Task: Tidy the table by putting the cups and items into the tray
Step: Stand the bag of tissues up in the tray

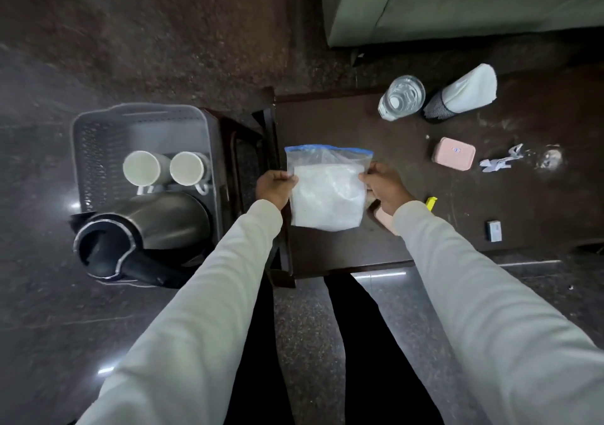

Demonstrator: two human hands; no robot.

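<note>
A clear zip bag [328,192] with a blue seal strip and white powder inside hangs above the left end of the dark table [327,123]. My left hand [275,186] pinches its left edge and my right hand [384,186] pinches its right edge. To the left, a grey perforated tray [94,136] rests on a dark stool. Two white cups [143,167] [188,167] lie in it beside a steel kettle [143,228] with a black handle.
On the table stand a water bottle [401,97] and a napkin holder [461,97]. A pink box [453,154], torn paper scraps [501,160], a yellow item [431,203], a small grey box [494,231] and a pink object [384,217] under my right wrist also lie there.
</note>
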